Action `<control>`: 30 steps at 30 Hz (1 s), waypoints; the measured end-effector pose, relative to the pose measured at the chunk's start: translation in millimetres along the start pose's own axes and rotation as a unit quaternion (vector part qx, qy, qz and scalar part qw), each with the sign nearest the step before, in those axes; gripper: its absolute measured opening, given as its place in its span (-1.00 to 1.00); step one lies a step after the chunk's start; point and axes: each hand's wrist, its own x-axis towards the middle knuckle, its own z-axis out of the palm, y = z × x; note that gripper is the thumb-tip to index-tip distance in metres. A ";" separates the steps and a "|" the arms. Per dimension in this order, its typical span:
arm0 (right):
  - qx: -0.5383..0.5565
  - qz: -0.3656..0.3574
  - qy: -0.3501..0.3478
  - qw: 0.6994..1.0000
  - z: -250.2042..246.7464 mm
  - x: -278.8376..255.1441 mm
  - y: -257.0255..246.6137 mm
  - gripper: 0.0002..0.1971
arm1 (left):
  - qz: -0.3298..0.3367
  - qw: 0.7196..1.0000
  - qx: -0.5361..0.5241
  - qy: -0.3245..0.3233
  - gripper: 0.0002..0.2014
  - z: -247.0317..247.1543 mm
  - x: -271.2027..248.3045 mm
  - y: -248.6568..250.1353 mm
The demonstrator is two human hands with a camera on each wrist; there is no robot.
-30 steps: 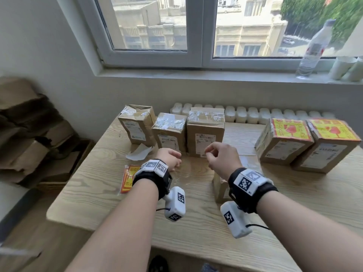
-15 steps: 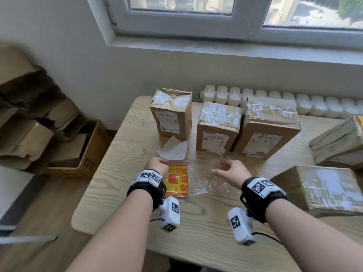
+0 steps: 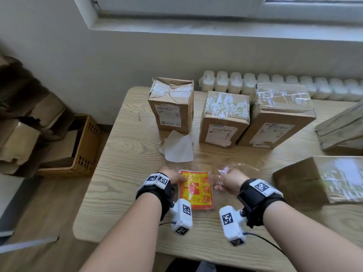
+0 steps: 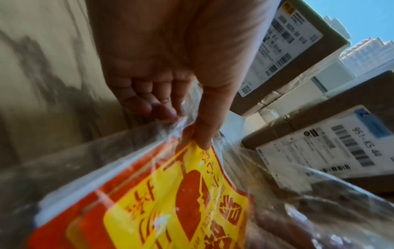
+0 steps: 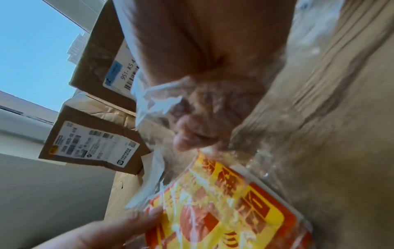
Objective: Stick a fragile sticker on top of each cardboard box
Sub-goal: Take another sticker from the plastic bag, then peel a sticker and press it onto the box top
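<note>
Near the front edge of the wooden table (image 3: 121, 193) lay the pack of fragile stickers (image 3: 196, 195), red and yellow inside a clear plastic bag (image 3: 241, 169). The left hand (image 3: 172, 176) pinched the pack's far left corner, thumb on top and fingers curled beneath. The right hand (image 3: 228, 181) had its fingers curled into the crumpled bag at the pack's right. Three taped cardboard boxes (image 3: 225, 118) stood along the far edge, a white backing paper (image 3: 177, 148) before them.
</note>
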 end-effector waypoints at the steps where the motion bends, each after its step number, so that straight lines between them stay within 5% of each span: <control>1: -0.042 0.002 0.009 0.999 -1.3 -0.1 1.0 -0.83 | 0.000 1.000 0.003 -0.010 -0.61 2.6 -1.1 1.2; 7: -0.151 -0.013 0.071 0.986 -13.5 1.4 8.1 -0.65 | 0.010 0.990 -0.096 -0.104 -0.96 14.7 -8.5 10.4; 12: -0.099 -0.004 0.049 0.994 -23.7 -4.0 6.6 -0.61 | 0.031 0.971 -0.171 -0.164 -0.90 16.7 -20.3 13.4; 15: -0.004 -0.006 0.005 1.000 -23.7 -14.1 -1.2 -0.60 | 0.040 0.971 -0.175 -0.156 -0.90 12.1 -25.0 16.5; 23: -0.110 -0.067 0.100 0.987 -26.0 -14.4 -8.3 -0.86 | 0.057 0.973 -0.188 -0.121 -0.90 4.4 -25.8 21.0; 30: -0.064 -0.035 0.043 0.996 -27.7 -14.7 -10.7 -0.92 | 0.057 0.988 -0.123 -0.073 -0.95 1.1 -22.6 21.5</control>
